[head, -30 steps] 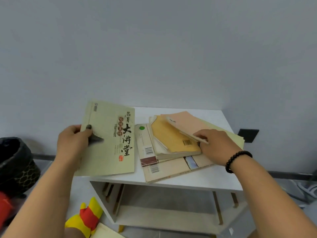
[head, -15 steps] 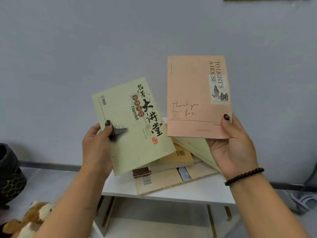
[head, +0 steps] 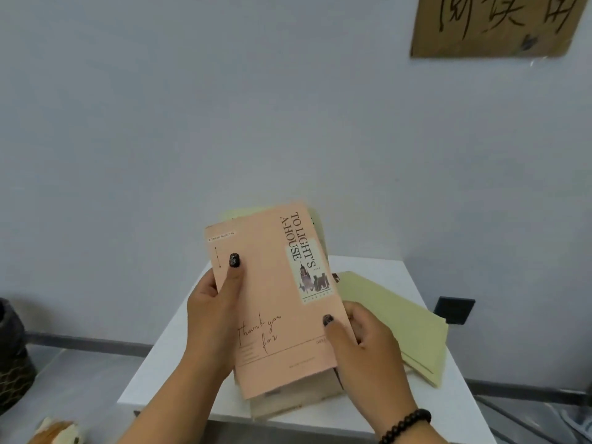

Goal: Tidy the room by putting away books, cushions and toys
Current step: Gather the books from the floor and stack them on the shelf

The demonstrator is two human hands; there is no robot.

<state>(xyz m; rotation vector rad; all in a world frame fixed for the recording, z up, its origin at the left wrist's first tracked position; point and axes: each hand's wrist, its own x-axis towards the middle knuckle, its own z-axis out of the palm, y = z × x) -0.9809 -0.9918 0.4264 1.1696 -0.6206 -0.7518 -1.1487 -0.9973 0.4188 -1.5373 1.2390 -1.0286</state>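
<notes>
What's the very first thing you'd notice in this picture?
The pink book, held up in the middle by both hands: the left hand grips its left edge and the right hand its lower right corner. Behind it, a yellow-green book lies on the white table. A brown sign hangs on the wall at top right.

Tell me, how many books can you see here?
At least 4: a pink book held in both hands, a green one behind it, a yellow-green one on the table, a beige one underneath. More may be hidden.
</notes>
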